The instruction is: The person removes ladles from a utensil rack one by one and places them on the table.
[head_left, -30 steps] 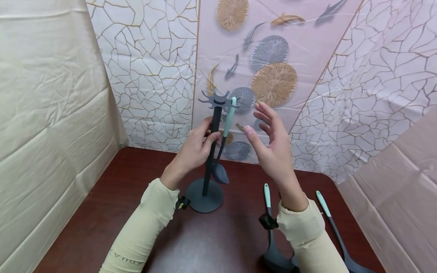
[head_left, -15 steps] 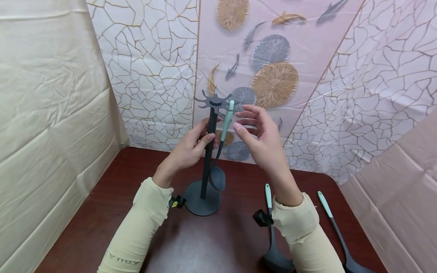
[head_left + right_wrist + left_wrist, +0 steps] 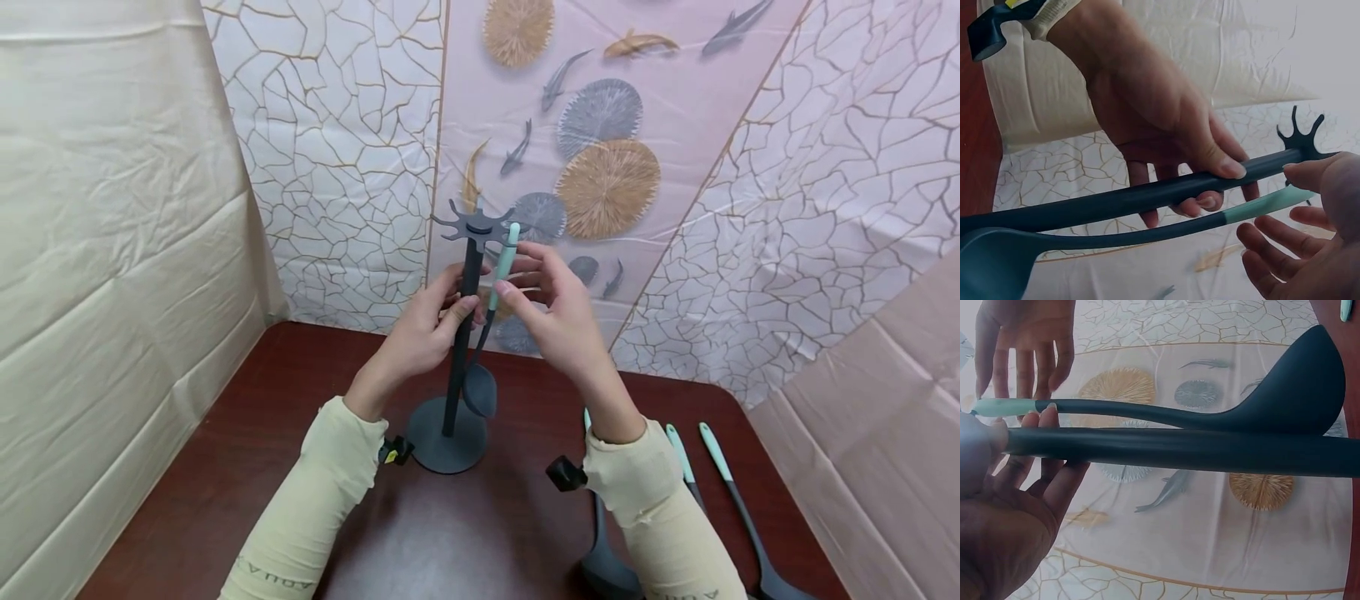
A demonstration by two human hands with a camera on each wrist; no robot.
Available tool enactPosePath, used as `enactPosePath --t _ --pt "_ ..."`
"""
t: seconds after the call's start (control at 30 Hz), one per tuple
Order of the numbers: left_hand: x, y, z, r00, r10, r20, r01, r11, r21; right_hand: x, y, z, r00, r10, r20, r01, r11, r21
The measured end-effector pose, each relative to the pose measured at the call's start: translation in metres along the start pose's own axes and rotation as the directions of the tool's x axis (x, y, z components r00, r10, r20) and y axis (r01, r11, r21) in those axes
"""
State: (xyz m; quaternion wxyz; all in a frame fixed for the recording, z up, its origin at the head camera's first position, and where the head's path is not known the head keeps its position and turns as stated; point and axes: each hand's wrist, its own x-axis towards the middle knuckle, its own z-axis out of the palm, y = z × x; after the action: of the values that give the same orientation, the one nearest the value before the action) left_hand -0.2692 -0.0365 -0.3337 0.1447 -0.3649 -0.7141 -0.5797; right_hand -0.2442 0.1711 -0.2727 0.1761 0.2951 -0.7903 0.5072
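Note:
A dark utensil stand (image 3: 447, 446) with a round base and a clawed top rises from the table, slightly tilted. My left hand (image 3: 423, 329) grips its pole (image 3: 1210, 449) in the upper half, thumb in front and fingers behind. From one hook on the right hangs a dark ladle (image 3: 480, 392) with a mint-green handle (image 3: 503, 265), its bowl beside the pole. Close around that handle is my right hand (image 3: 558, 308), thumb tip at the handle and the other fingers loosely extended behind it. In the right wrist view the right fingers (image 3: 1279, 250) are spread below the handle.
On the right of the brown table (image 3: 300, 400) lie more mint-handled utensils: one (image 3: 600, 533) partly under the right forearm, one handle (image 3: 678, 450) beside it, and another (image 3: 738, 500) farther right. Patterned cloth (image 3: 337, 167) hangs behind the table.
My right hand has moved left, from apart from the ladle to right at its handle. The left hand keeps its grip while the stand and ladle shift slightly.

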Motion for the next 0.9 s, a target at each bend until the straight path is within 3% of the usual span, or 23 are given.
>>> enactPosePath --t 0.33,0.63,0.9 --pt "-0.003 0.0 0.004 1.0 -0.009 -0.018 0.009 1.0 0.007 0.004 0.007 0.0 0.997 -0.081 -0.009 0.081 0.996 -0.023" --pt "-0.003 0.003 0.005 0.998 -0.047 -0.034 0.047 0.999 -0.011 0.004 0.013 0.0 0.995 -0.094 -0.026 0.091 0.992 -0.091" --pt "-0.005 0.001 0.006 0.998 -0.045 -0.039 0.044 0.999 -0.01 0.0 0.015 0.0 0.993 -0.118 0.008 0.118 0.987 -0.105"
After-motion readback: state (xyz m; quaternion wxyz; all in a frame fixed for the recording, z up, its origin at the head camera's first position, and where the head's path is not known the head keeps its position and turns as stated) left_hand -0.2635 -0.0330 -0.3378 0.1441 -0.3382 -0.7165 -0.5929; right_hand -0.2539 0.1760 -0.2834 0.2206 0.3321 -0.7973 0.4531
